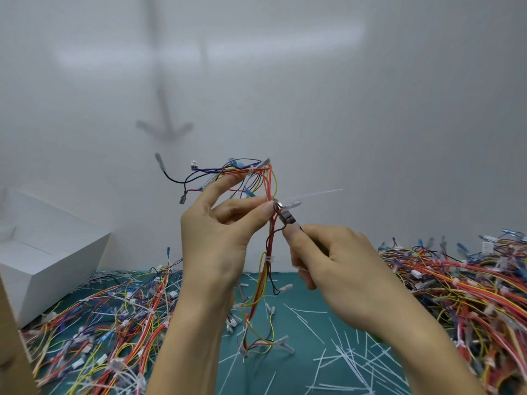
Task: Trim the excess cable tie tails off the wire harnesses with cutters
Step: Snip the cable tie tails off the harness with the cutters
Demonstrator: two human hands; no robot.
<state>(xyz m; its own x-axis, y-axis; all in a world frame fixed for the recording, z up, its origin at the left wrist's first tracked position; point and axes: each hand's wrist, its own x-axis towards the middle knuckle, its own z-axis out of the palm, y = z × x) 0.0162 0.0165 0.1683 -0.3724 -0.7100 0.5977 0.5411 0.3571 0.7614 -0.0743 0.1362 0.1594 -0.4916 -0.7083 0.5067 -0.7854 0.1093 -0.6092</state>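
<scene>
One white box (pixel 51 252) stood at the far left on the green desk (pixel 299 312), against a pale wall (pixel 370 124). A strip of brown cardboard (pixel 11 352) cut across the frame's corner below it. Just right of the box lay the left pile (pixel 114 323) of harnesses, a tangle of red, yellow, blue and purple wires with white connectors and ties.

Next came the left hand (pixel 219 232), raised above the desk. Its thumb and fingertips pinched a harness (pixel 265 243), which it held upright. The upper wires fanned out leftward above the fingers, and the lower end hung down to the desk.

A white tie ringed the harness at the pinch, and its tail (pixel 313 193) stuck out to the right, thin and slightly blurred. The dark head of the cutters (pixel 286 218) sat at the base of that tail, touching the harness. I could not tell whether the blades were apart or closed.

The right hand (pixel 336 269) gripped the cutters with its fingers curled round the handles, which it mostly hid.

Below and right of that hand, many white offcuts (pixel 350 357) lay scattered on the desk. At the far right the right pile (pixel 462 295) of harnesses was heaped thickly, reaching the frame's edge.
</scene>
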